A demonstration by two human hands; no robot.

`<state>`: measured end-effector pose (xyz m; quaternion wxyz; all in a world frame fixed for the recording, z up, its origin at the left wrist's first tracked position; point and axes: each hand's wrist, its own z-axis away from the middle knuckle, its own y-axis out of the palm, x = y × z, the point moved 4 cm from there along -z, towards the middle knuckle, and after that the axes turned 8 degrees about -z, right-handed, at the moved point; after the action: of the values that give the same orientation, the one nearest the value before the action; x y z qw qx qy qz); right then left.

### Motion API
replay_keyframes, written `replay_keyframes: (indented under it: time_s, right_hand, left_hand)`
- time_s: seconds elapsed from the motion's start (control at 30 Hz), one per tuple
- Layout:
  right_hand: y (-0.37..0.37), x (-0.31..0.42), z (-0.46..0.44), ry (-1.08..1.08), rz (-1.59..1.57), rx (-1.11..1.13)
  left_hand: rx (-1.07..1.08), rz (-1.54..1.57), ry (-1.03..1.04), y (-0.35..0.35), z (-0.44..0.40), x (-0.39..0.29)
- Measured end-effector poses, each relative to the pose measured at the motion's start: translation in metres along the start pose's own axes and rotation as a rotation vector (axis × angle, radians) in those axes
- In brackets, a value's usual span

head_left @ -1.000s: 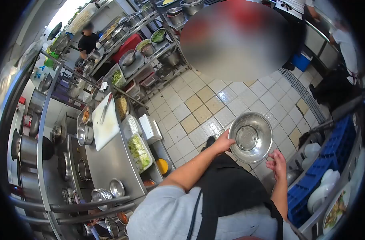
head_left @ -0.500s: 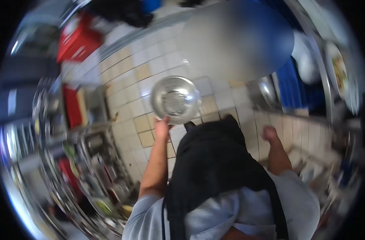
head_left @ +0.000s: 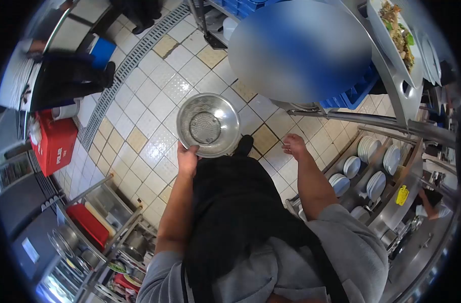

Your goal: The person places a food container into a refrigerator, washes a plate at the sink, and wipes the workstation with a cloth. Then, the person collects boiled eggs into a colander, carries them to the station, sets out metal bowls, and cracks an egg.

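- The left hand (head_left: 187,160) gripped the near rim of a perforated metal colander (head_left: 205,127), closed on its edge, with the thumb over the rim; the other fingers were hidden beneath, so how they bore on it could not be told.
- The colander was in the air above the tiled floor (head_left: 162,108), in front of the body and slightly to the left, with its open side facing up toward the head.
- The right hand (head_left: 294,146) was off to the right, well apart from the colander, half open with the fingers loosely curled and nothing visible in its grasp.
- A black apron (head_left: 235,202) covered the front of the body, and a dark shoe (head_left: 245,145) showed just to the right of the colander.
- On the left, a floor drain (head_left: 107,97) crossed the tiles, with a red box (head_left: 59,144) on its near left side and a blue bin (head_left: 102,52) beyond it, beside a person in dark trousers (head_left: 74,73).
- Another person's dark legs (head_left: 142,15) stood at the far side.
- At the near left, a red tray (head_left: 87,225) lay on a rack.
- At the far right, an oblong white plate (head_left: 416,73) held food (head_left: 399,38), near a blue crate (head_left: 354,96).
- At the right, white plates (head_left: 369,149) stood stacked on a shelf, with a yellow tag (head_left: 402,195) near them.
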<state>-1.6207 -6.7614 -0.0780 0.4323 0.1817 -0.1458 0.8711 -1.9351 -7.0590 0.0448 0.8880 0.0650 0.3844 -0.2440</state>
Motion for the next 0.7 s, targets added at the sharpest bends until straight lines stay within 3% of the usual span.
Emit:
replay_keyframes:
  time_s: [0.1,0.2,0.33,0.57,0.63,0.7]
  right_hand:
    - [0.022,0.028,-0.029,-0.042,-0.219,-0.018]
    - [0.021,0.052,-0.064,-0.088,-0.553,-0.197]
    - [0.015,0.067,-0.108,-0.006,-0.767,-0.379]
    - [0.003,0.051,-0.141,0.016,-1.018,-0.491]
    - [0.006,0.048,-0.137,0.012,-1.042,-0.488]
    - [0.013,0.051,-0.138,-0.187,-1.304,-0.217]
  left_hand:
    - [0.096,-0.002,0.141,0.021,-0.057,0.029]
    - [0.141,-0.018,0.021,0.051,-0.096,0.032]
    - [0.203,-0.149,-0.042,0.068,-0.164,0.055]
    - [0.196,-0.103,-0.109,0.072,-0.221,0.053]
    - [0.201,-0.113,-0.143,0.073,-0.232,0.051]
    - [0.221,-0.043,-0.091,0.076,-0.246,0.053]
